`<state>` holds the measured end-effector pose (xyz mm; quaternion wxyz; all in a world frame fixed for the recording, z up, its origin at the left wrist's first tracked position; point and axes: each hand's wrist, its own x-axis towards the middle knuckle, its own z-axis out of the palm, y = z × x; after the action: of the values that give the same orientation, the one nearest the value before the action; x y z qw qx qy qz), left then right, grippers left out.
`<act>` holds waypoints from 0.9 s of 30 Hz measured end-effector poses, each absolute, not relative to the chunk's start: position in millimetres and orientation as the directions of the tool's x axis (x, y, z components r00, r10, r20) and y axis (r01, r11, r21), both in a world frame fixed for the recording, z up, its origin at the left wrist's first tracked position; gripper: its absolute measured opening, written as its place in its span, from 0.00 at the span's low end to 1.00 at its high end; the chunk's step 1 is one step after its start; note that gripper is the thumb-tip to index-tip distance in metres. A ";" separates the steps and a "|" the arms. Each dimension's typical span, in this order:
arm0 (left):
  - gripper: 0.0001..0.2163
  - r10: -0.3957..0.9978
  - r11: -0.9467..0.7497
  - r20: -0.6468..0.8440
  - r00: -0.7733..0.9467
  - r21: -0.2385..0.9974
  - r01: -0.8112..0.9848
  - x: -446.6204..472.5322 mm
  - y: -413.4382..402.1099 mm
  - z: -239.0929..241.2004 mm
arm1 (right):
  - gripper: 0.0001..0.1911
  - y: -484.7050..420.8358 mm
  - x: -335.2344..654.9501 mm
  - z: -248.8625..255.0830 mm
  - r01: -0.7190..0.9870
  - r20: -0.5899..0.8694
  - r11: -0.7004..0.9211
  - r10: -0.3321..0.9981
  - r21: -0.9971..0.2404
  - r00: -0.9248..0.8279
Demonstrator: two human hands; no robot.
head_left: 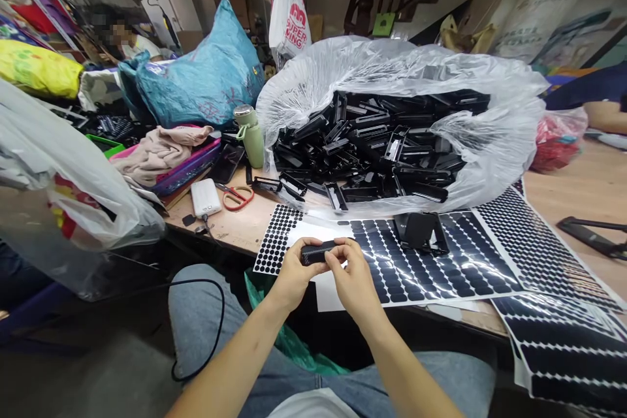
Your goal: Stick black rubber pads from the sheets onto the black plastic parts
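Note:
Between my two hands is a small black plastic part (316,253), held above the front edge of the table. My left hand (297,272) is closed around its left end. The fingers of my right hand (351,272) pinch its right end, and the fingertips hide that side. Below and to the right lies a white sheet of black stickers (386,274), with bare white backing beside my hands. Another sheet with round black dots (277,241) shows left of my hands. On the sticker sheet rest a few black plastic pieces (422,233).
A large clear plastic bag (514,137) full of black plastic parts (362,144) lies open behind my hands. To its left are red-handled scissors (238,198), a white power bank (206,198) and a green bottle (250,137). More sticker sheets (563,339) overhang the table at right.

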<state>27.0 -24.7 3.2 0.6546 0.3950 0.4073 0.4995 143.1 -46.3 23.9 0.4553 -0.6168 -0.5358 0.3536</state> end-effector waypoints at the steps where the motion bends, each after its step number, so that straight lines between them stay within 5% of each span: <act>1: 0.19 0.977 0.184 -0.136 0.163 0.925 -0.332 27.1 -25.1 3.1 | 0.07 -46.7 142.6 23.3 0.342 0.060 -0.005 0.982 -0.940 0.180; 13: 0.18 0.982 0.155 -0.114 0.149 0.939 -0.308 26.9 -28.1 1.7 | 0.06 -54.4 136.8 14.9 0.455 0.167 0.047 0.959 -0.889 0.227; 17: 0.17 0.974 0.193 -0.157 0.165 0.953 -0.234 13.5 -50.7 -1.6 | 0.18 -55.9 145.6 0.3 0.581 0.272 0.013 0.892 -0.814 0.362; 20: 0.21 0.899 0.201 -0.178 0.399 0.979 -0.015 -4.1 -66.5 -1.7 | 0.19 -56.0 157.2 -11.8 0.586 0.240 -0.029 0.895 -0.810 0.376; 22: 0.25 0.866 0.058 -0.129 0.484 0.986 0.158 -18.3 -55.0 1.7 | 0.15 -54.8 162.1 -17.2 0.565 0.210 -0.020 0.917 -0.825 0.339; 25: 0.19 0.978 -0.173 0.099 0.185 0.881 0.441 -42.4 7.7 9.5 | 0.11 -43.1 158.0 -21.0 0.537 0.164 0.034 0.967 -0.843 0.196; 27: 0.18 0.976 -0.155 0.215 0.015 0.652 0.742 -58.2 63.6 13.1 | 0.08 -22.2 146.9 -23.4 0.554 0.116 0.067 0.992 -0.830 0.055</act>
<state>-58.2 63.6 13.1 0.1822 0.6886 0.6240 0.3214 146.9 -22.2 -23.4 0.3795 -0.6192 -0.6239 0.2885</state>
